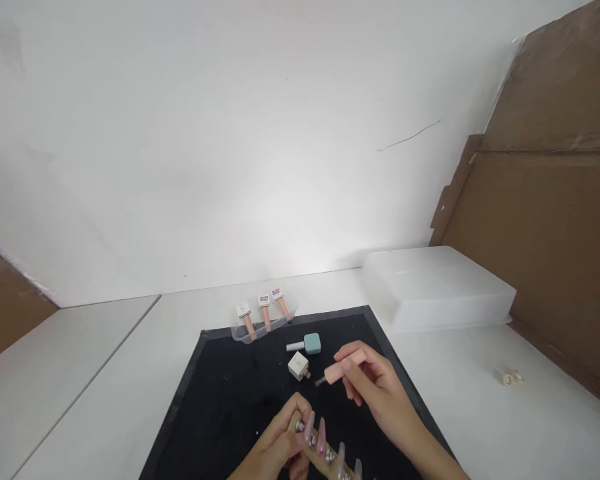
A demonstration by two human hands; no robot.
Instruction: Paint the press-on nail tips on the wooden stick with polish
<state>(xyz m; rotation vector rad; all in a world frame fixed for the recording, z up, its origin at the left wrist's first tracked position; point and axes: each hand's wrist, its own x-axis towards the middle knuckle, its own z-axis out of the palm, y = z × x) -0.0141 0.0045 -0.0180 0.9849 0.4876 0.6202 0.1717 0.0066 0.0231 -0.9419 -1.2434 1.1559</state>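
Pinched in my right hand is a pink nail polish brush cap, its dark brush tip pointing down and left. The white polish bottle lies uncapped on the black mat, just left of the brush. My left hand grips the end of a wooden nail display stand near the bottom edge of the view. Several long, pointed, pale pink false nails stand up from its round metal holders. The brush tip is apart from the nails.
Beyond the white bottle lies a mint-green bottle with a white cap. Three white bottles with pink caps rest in a clear tray at the mat's back edge. A translucent white box stands at the right, with small cream-coloured items nearer me.
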